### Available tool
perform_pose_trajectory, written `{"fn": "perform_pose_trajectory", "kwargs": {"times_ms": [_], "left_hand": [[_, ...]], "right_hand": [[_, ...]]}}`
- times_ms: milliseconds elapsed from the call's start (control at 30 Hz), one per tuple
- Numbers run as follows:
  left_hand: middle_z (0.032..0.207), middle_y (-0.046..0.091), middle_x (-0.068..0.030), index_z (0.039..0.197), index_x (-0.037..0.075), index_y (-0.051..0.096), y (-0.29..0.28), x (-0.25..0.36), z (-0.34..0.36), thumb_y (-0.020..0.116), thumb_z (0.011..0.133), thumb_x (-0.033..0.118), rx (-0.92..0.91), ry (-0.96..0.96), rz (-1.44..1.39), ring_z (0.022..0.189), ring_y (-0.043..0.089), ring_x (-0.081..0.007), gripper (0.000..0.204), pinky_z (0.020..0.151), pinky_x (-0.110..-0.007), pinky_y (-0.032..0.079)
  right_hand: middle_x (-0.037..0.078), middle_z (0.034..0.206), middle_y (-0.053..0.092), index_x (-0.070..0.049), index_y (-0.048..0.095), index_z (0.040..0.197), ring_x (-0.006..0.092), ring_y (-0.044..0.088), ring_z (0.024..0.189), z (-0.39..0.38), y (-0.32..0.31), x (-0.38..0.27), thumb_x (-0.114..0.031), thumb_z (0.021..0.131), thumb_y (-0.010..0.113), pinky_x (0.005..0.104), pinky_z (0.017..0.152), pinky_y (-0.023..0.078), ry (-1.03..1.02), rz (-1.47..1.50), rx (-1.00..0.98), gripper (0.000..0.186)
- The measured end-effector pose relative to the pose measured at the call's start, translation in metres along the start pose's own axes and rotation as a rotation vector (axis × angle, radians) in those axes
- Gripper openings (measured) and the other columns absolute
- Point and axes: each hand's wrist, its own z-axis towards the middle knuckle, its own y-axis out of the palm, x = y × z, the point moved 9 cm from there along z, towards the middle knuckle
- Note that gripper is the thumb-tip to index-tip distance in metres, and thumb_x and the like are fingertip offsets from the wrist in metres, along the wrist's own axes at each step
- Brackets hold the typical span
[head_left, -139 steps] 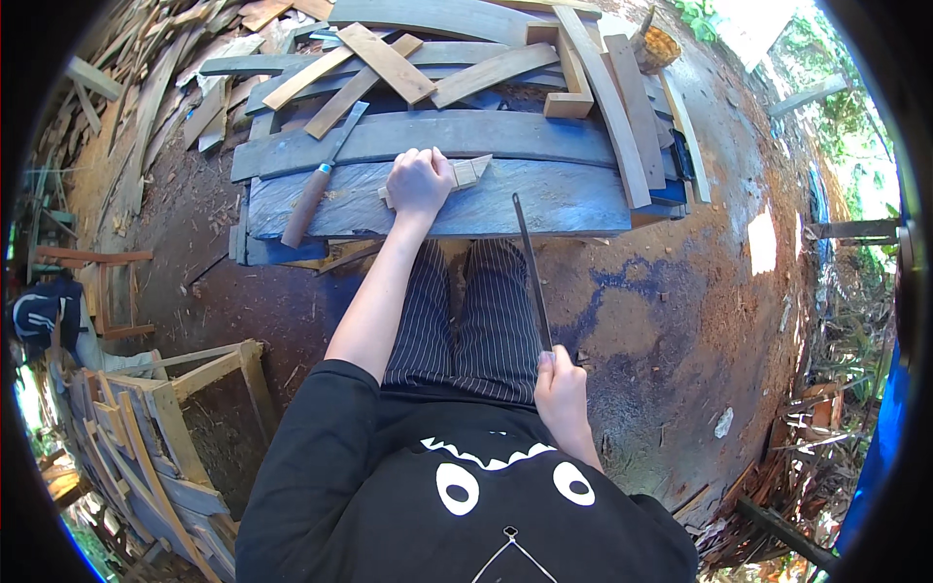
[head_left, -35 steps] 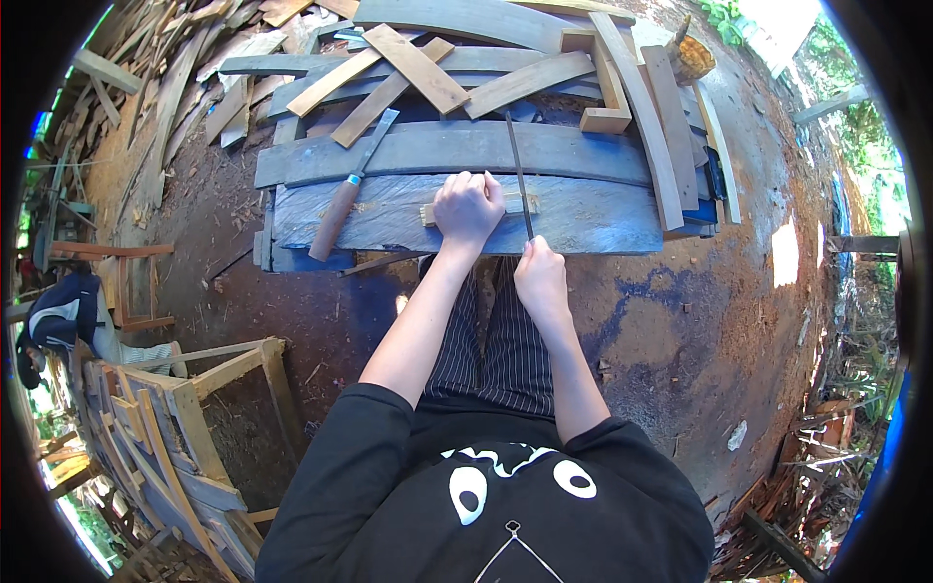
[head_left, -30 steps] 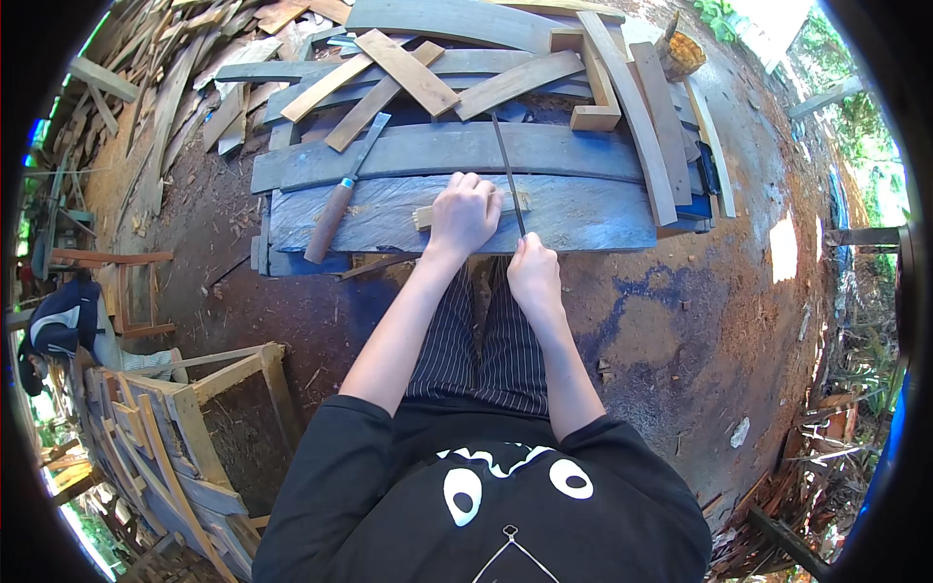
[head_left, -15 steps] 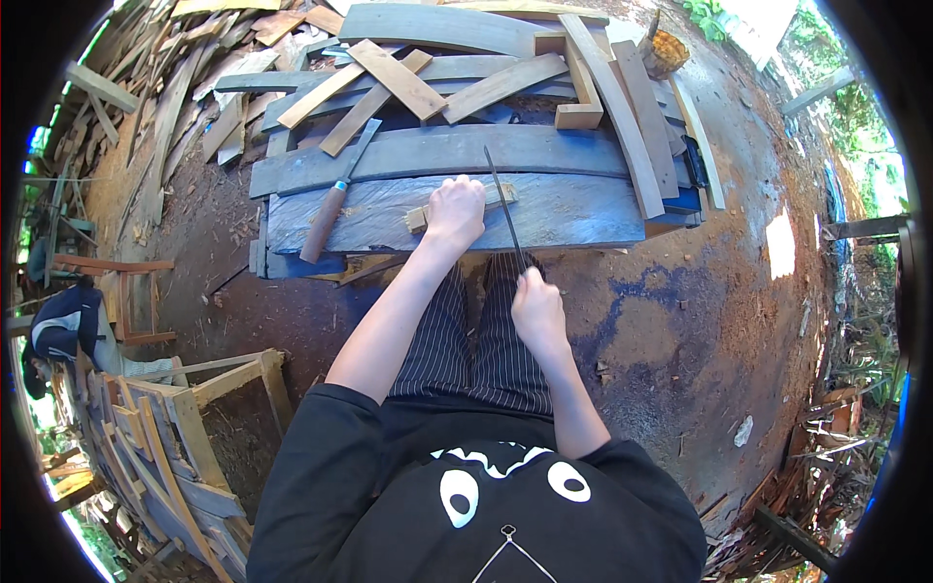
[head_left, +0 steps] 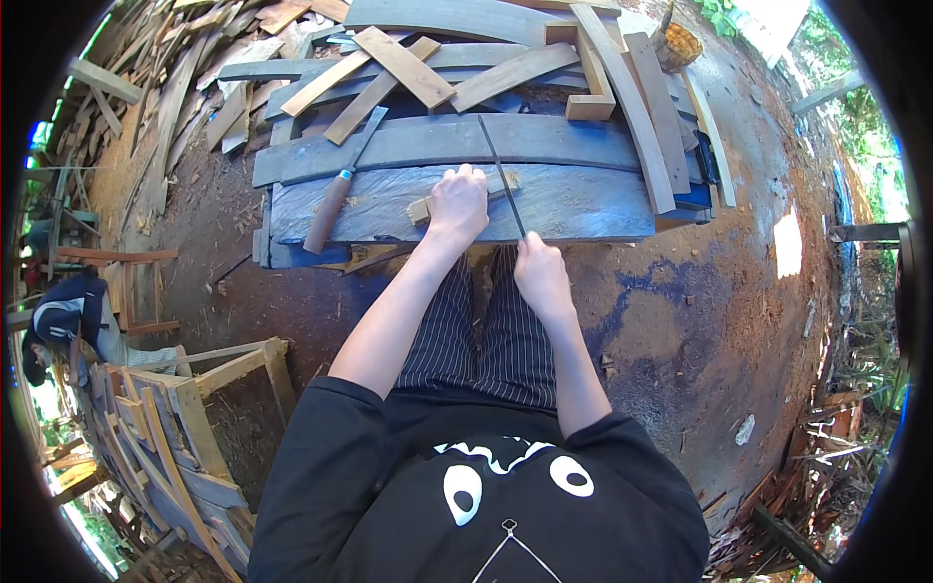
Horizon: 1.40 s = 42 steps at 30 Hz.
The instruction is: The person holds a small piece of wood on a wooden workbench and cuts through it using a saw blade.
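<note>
My left hand (head_left: 457,204) is closed over a small pale wooden block (head_left: 420,211), pressing it on the thick weathered plank (head_left: 593,209) at the bench's near edge. My right hand (head_left: 542,277) grips the near end of a long, thin dark metal bar, like a file (head_left: 494,155), which crosses the block just right of my left fingers and reaches over the board behind. To the left lies a chisel (head_left: 330,207) with a brown wooden handle and a flat blade, resting across the plank and the board behind it.
Loose boards (head_left: 403,68) and an L-shaped wooden piece (head_left: 588,105) lie at the bench's back. A log (head_left: 678,44) stands back right. Scrap wood (head_left: 175,87) is piled back left. A person (head_left: 78,325) bends beside a wooden frame (head_left: 224,374) at the left.
Since 4.6 seconds ago my right hand has risen from near my waist to the bench edge. Over the last half second it has pushed the bar farther forward; my left hand stays on the block.
</note>
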Motion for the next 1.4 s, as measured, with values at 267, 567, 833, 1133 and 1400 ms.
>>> {"fn": "perform_pose_trajectory", "kwargs": {"times_ms": [267,567,833,1133,1400], "left_hand": [[0.091,0.058,-0.0142,0.084,0.001,0.058,-0.005,-0.001,-0.004,0.063,0.068,0.003,0.096,0.111,-0.082,0.092,0.057,-0.0295,0.017,0.08,-0.038,0.049],[0.092,0.05,-0.0108,0.093,0.002,0.05,-0.004,0.005,-0.016,0.056,0.073,0.009,0.24,0.297,-0.028,0.093,0.05,-0.0277,0.022,0.073,-0.038,0.045],[0.091,0.049,-0.0103,0.092,0.004,0.049,0.0,-0.002,-0.016,0.055,0.075,0.01,0.234,0.268,0.01,0.092,0.05,-0.0259,0.019,0.073,-0.036,0.044],[0.094,0.05,-0.0105,0.096,0.003,0.05,0.005,0.002,-0.013,0.059,0.076,0.015,0.194,0.276,0.018,0.095,0.051,-0.0262,0.025,0.076,-0.036,0.044],[0.091,0.049,-0.0084,0.091,0.004,0.049,0.001,0.002,-0.015,0.056,0.073,0.009,0.245,0.27,0.08,0.089,0.05,-0.0227,0.02,0.07,-0.034,0.043]], "right_hand": [[0.028,0.065,0.056,0.001,0.047,0.083,0.0475,0.057,0.068,-0.069,-0.012,0.028,-0.014,0.092,0.045,0.0525,0.059,0.046,0.019,0.072,-0.096,0.018],[0.03,0.07,0.057,0.003,0.05,0.081,0.0479,0.058,0.072,0.022,0.011,-0.007,-0.015,0.092,0.045,0.053,0.062,0.046,-0.067,0.105,0.115,0.022],[0.029,0.065,0.057,0.0,0.047,0.084,0.0469,0.058,0.067,-0.051,0.011,0.025,-0.014,0.091,0.046,0.0539,0.057,0.046,-0.003,0.04,0.002,0.016],[0.03,0.071,0.058,0.003,0.051,0.086,0.0476,0.058,0.073,0.012,0.013,0.002,-0.016,0.091,0.045,0.0528,0.063,0.047,-0.012,0.092,0.077,0.021],[0.03,0.069,0.058,0.001,0.049,0.086,0.0482,0.058,0.071,-0.047,0.012,0.03,-0.016,0.091,0.046,0.0541,0.061,0.046,0.055,0.067,0.006,0.018]]}}
